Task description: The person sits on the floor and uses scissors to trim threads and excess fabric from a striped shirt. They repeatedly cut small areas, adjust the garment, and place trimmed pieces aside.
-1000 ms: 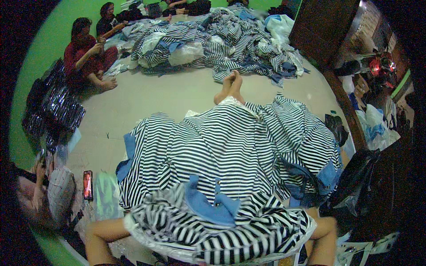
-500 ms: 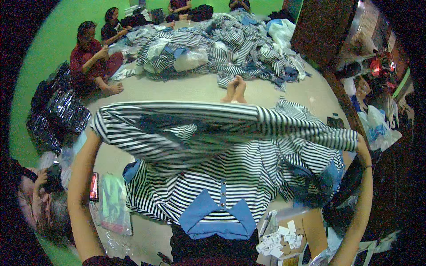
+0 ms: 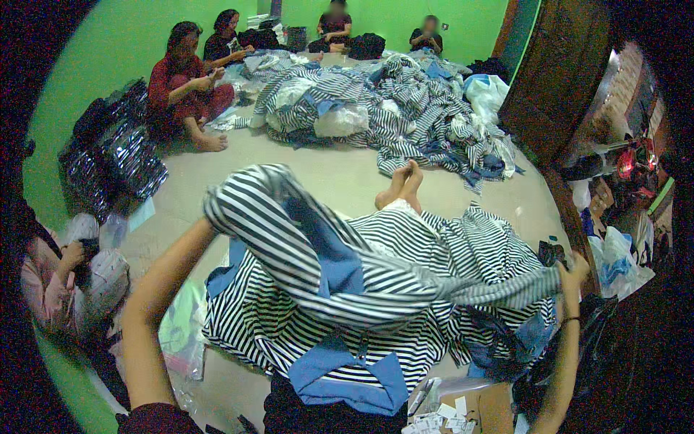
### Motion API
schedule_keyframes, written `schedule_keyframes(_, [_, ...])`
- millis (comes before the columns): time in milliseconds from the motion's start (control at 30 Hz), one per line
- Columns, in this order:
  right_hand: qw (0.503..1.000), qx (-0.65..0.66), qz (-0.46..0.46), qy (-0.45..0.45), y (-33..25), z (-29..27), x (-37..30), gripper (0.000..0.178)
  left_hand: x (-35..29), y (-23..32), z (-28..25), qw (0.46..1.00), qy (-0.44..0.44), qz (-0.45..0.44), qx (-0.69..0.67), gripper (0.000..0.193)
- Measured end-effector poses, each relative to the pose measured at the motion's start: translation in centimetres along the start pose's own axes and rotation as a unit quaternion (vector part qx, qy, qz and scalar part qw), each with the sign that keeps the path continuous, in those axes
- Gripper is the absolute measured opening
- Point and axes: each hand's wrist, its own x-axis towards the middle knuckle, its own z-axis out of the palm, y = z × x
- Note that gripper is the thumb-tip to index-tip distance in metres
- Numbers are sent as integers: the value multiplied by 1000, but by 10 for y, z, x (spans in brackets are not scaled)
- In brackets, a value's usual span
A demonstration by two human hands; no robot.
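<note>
Status as observed: one piece is laid out, one is in the air, and many lie loose.

Laid out: a striped shirt (image 3: 285, 325) is spread over your legs, its blue collar (image 3: 311, 372) toward you. Beside it on your right, another striped piece (image 3: 499, 239) lies loosely bunched.

In hand: the raised striped garment (image 3: 390, 275) hangs stretched between your two arms, above the spread shirt. It is twisted along its length, with a blue panel (image 3: 336, 264) turned outward; it is not flat or squared, so this piece is judged unfinished.

Grip: your right hand (image 3: 573, 273) has a narrow grip, holding the garment's thin, drawn-out end. Your left forearm (image 3: 173, 267) runs into the wider end, where cloth covers the hand; the left grip cannot be determined.

Outstanding: a large heap of striped clothing (image 3: 397, 101) lies tangled on the floor (image 3: 311, 170) beyond your feet (image 3: 403, 184). Its count cannot be established. White tags (image 3: 444, 418) lie near you at lower right; none is visible on the raised garment.
</note>
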Motion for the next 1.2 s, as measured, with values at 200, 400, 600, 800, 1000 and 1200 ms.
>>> schedule_keyframes(200, [736, 488, -199, -425, -249, 17, -37, 38, -46, -38, -34, 983, -186, 15, 4, 37])
schedule_keyframes(400, [758, 536, -168, -331, -331, 6, -66, 37, -68, -41, -58, 984, -177, 11, -13, 27])
schedule_keyframes(600, [642, 709, 88, -280, -260, 47, -5, 33, -106, -50, -122, 995, -92, -21, -43, 20])
schedule_keyframes(800, [674, 651, 345, -41, -120, 84, 56, 23, -200, -67, -200, 981, 67, -89, -160, 16])
schedule_keyframes(1000, [695, 707, 117, -68, -124, 73, 100, 24, -268, -51, -233, 699, 173, 268, -640, 19])
schedule_keyframes(1200, [749, 579, 4, -320, -252, -64, 125, 33, -195, 19, -221, 917, 119, -47, -377, 17])
